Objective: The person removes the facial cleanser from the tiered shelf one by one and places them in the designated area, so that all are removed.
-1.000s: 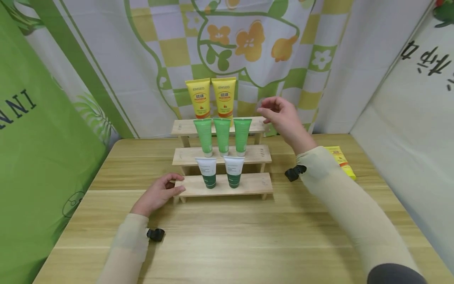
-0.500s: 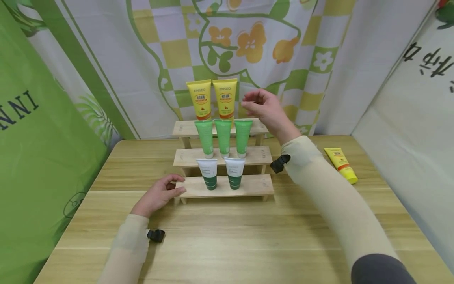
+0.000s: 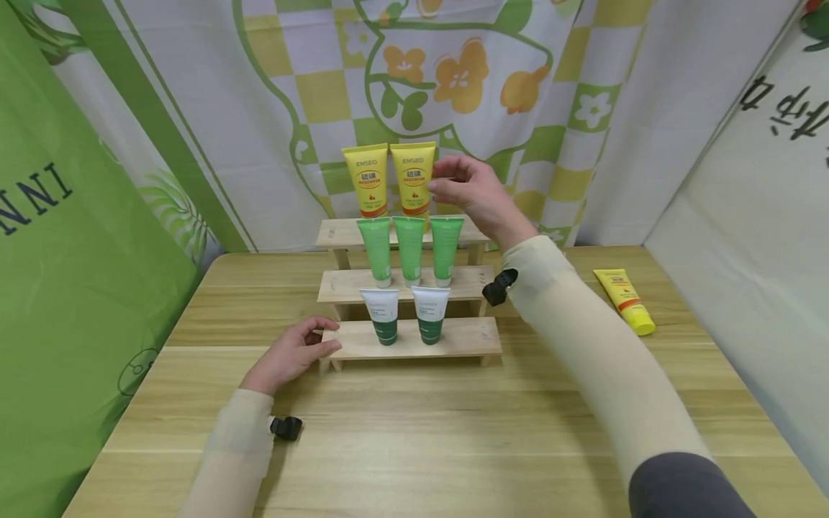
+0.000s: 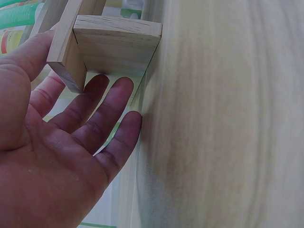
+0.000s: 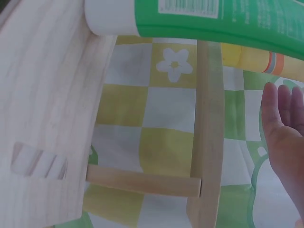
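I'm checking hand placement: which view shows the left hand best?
The left wrist view: it shows the left hand close, palm side, fingers by the end of the wooden stand. The head view shows it smaller, from above; the right wrist view, not at all.

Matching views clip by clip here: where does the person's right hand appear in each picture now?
Head: the right hand, just right of centre in the upper half, beside the right-hand yellow tube.
Left wrist: not in it.
Right wrist: right hand, cut off by the right edge.
Shared landmark: the wooden stand, seen in all three.
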Available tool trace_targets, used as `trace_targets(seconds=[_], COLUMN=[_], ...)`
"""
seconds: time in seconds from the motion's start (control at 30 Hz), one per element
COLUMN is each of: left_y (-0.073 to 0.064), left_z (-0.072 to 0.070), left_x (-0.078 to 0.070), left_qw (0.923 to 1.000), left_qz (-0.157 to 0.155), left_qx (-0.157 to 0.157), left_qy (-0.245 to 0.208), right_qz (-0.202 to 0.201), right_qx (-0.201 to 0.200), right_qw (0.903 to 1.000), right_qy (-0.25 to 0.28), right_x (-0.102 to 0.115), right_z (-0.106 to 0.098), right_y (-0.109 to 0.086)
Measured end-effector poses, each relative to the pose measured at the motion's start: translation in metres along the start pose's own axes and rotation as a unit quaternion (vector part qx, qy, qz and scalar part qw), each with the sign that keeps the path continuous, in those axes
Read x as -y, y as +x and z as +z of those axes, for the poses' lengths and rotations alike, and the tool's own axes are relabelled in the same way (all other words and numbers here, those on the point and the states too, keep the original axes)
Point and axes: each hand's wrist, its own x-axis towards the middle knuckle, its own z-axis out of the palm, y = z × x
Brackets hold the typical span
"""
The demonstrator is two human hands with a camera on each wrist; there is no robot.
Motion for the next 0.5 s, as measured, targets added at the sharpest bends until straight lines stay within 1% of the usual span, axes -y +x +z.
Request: trace_targets(seconds=[0.23, 0.5], left_y=[0.0014, 0.0016], left_z=[0.0014, 0.0005], left_x=[-0.0003, 0.0003], left_qw=[1.0, 1.0], left_qz=[0.002, -0.005], left_qx=[0.0, 0.0], left_qy=[0.001, 0.0], right_qz=[0.007, 0.008], right_qx=[0.005, 0.009], right_qw=[1.0, 0.9999], right_qy=[0.001, 0.004], right_x=[-0.0027, -0.0034], right_z=[0.0006, 0.0023], right_y=[0.0055, 0.0102])
